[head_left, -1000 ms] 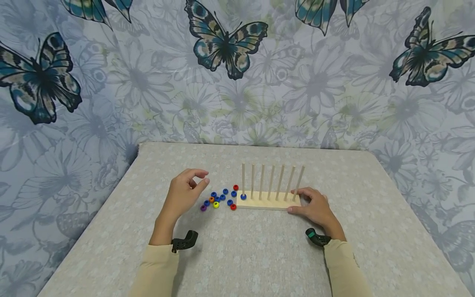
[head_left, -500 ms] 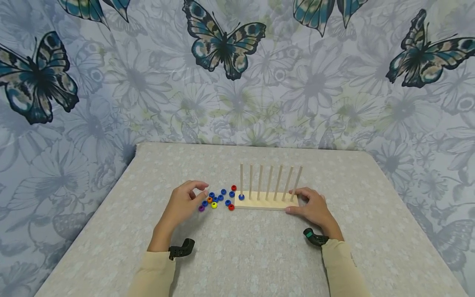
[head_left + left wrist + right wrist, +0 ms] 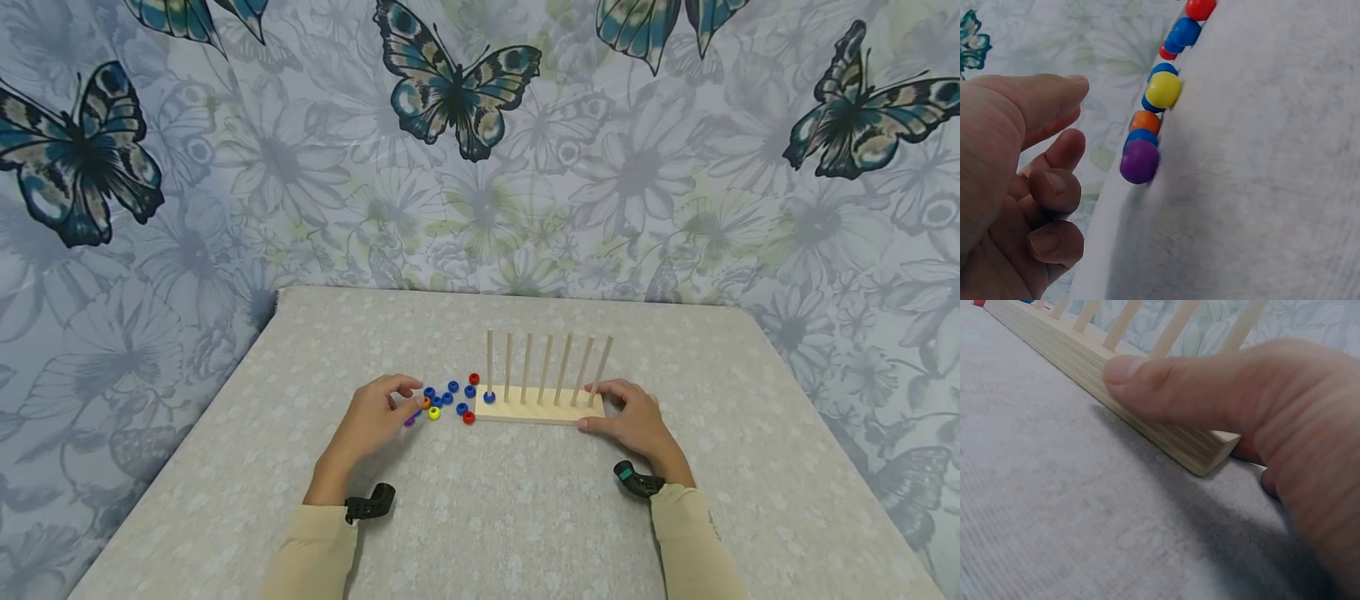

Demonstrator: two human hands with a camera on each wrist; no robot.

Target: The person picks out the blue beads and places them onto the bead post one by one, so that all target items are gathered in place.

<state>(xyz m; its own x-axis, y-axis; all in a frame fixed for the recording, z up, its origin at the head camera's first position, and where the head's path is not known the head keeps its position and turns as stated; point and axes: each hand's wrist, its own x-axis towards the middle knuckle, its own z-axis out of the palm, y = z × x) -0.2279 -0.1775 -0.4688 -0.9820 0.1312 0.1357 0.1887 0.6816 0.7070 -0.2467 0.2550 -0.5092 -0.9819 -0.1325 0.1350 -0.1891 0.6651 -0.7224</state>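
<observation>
My left hand [image 3: 373, 417] hovers at the left side of the loose beads, holding nothing. In the left wrist view its thumb and forefinger are apart and the other fingers are loosely curled. Nearest to it are a purple bead [image 3: 1139, 162], an orange bead [image 3: 1145, 122] and a yellow bead [image 3: 1164, 90], with blue ones among them. In the head view the fingertips partly cover the purple bead. My right hand [image 3: 633, 421] grips the right end of a wooden peg board [image 3: 536, 410], thumb along its front edge. A blue bead [image 3: 490, 398] sits at the foot of the leftmost peg.
Several upright wooden pegs [image 3: 547, 367] rise from the board. Two red beads [image 3: 468, 418] lie near the board's left end, with blue beads [image 3: 453, 387] beside them. A pale patterned cloth [image 3: 517, 517] covers the table, and a butterfly-print wall hanging [image 3: 645, 183] stands behind.
My left hand has come down from above and moved in over the purple bead's side of the group, partly covering it. My right hand keeps its grip on the peg board.
</observation>
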